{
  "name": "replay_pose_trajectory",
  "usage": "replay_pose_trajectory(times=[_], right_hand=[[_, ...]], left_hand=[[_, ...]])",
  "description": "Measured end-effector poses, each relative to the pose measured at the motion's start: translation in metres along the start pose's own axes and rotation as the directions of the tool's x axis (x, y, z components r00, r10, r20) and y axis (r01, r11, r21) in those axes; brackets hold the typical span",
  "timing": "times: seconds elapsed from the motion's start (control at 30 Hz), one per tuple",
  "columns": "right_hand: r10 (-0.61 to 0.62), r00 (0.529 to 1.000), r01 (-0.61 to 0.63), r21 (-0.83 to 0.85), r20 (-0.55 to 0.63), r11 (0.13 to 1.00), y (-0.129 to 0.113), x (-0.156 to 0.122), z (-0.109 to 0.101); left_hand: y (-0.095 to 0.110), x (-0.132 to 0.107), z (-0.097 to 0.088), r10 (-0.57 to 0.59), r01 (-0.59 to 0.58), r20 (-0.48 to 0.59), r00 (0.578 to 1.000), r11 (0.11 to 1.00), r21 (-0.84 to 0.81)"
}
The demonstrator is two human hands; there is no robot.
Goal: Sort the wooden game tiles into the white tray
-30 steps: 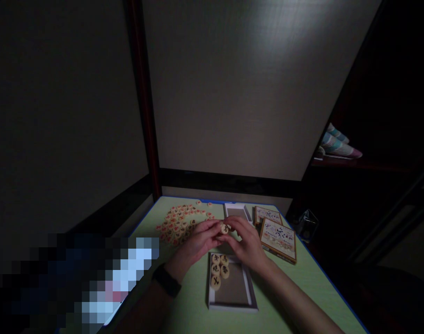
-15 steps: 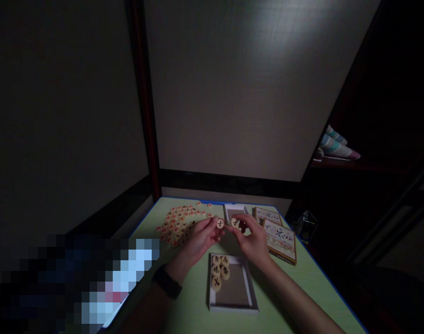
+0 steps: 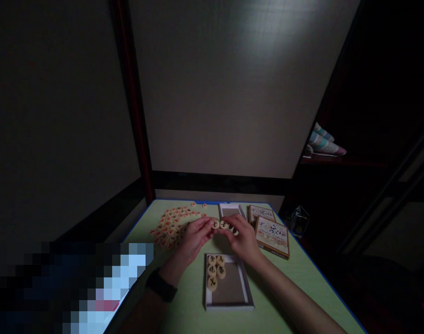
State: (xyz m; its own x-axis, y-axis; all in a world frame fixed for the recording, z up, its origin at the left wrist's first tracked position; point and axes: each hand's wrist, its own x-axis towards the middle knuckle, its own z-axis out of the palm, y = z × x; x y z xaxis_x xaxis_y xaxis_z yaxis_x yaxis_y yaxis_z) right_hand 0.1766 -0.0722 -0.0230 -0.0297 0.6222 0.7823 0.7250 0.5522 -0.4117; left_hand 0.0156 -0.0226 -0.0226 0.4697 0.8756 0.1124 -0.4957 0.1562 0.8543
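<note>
Between the fingertips of my left hand point(image 3: 195, 235) is a round wooden Chinese chess piece point(image 3: 215, 224) with a black character. My right hand point(image 3: 240, 236) pinches a second Chinese chess piece point(image 3: 224, 225), also marked in black. The two pieces meet side by side or nearly so, faces toward me. Something pale shows under my right fingers, perhaps another piece. Below my hands lies a shallow open box point(image 3: 229, 307), where several black-marked pieces point(image 3: 212, 270) sit along the left side. A heap of red- and black-marked pieces point(image 3: 172, 227) spreads on the table left of my hands.
Behind my hands is another open box point(image 3: 232, 209). Two printed game boxes or lids overlap at the right, the nearer lid point(image 3: 273, 234) partly covering the farther lid point(image 3: 261, 213). The green table point(image 3: 267, 297) has a blue edge, with a wall panel beyond.
My right hand has moved left, bringing its piece up beside the one in my left hand. The whole view has shifted slightly.
</note>
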Motion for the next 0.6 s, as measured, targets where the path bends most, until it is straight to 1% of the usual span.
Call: replay_pose_trajectory(times=[0.1,0.2,0.27,0.33,0.4,0.5,0.53,0.6], right_hand=[[-0.004,1.0,0.003,0.009,0.024,1.0,0.002,-0.001,0.002],[0.009,0.996,-0.011,0.026,0.084,1.0,0.0,0.003,0.001],[0.039,0.988,-0.041,0.012,0.149,0.999,-0.005,0.007,-0.006],[0.109,0.966,-0.103,-0.039,0.232,0.994,-0.015,0.007,-0.019],[0.209,0.917,-0.181,-0.112,0.34,0.977,-0.03,0.001,-0.035],[0.295,0.803,-0.228,-0.191,0.517,0.955,-0.055,-0.02,-0.056],[0.329,0.759,-0.238,-0.231,0.562,0.943,-0.062,-0.028,-0.06],[0.395,0.695,-0.24,-0.324,0.601,0.915,-0.073,-0.042,-0.061]], left_hand=[[-0.003,0.002,-0.001,0.006,-0.006,0.008,1.0,0.998,0.066],[-0.002,0.001,0.0,0.013,-0.012,-0.008,1.0,0.997,0.083],[0.0,0.0,0.001,0.018,-0.016,-0.029,0.999,0.998,0.069],[0.003,0.0,0.001,0.028,-0.026,-0.045,0.999,0.998,0.049],[0.003,0.0,0.001,0.037,-0.035,-0.059,0.998,0.998,0.043],[0.002,0.001,0.001,0.027,-0.024,-0.075,0.997,0.999,0.039],[0.001,0.0,0.002,0.019,-0.016,-0.077,0.997,0.999,0.035],[-0.001,0.0,0.003,0.004,-0.002,-0.077,0.997,1.0,0.025]])
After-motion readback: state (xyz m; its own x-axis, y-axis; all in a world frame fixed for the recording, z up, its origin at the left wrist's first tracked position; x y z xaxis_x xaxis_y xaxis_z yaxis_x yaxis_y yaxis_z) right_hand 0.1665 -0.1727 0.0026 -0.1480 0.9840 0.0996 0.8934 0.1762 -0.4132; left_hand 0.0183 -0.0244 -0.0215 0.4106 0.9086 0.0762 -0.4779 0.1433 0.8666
